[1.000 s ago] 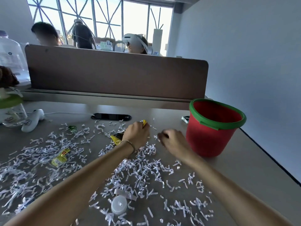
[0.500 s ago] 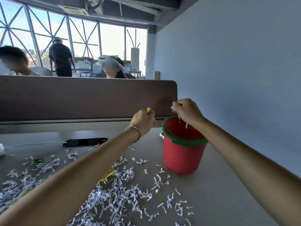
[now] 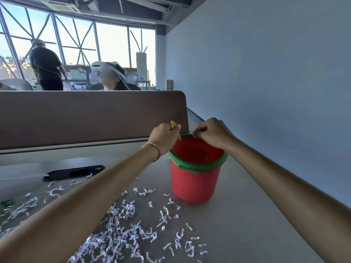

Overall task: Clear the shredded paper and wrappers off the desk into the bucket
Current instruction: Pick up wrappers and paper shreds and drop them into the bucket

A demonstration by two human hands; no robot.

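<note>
Over the bucket [image 3: 196, 168] at the desk's [image 3: 247, 215] right edge, my left hand [image 3: 164, 135] clenches a yellow wrapper [image 3: 173, 124] to drop in; right hand [image 3: 212, 132] curled, contents unclear. Shredded paper [image 3: 123, 234] litters the near desk.

brown divider panel [image 3: 91, 118] behind desk | black phone [image 3: 74, 172] lying flat | person wearing white headset [image 3: 103, 70] beyond panel

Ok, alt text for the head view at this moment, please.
Both hands are raised at the rim of a red bucket on a grey desk: the left hand grips a yellow wrapper, the right hand has curled fingers. Shredded paper litters the desk nearby.
</note>
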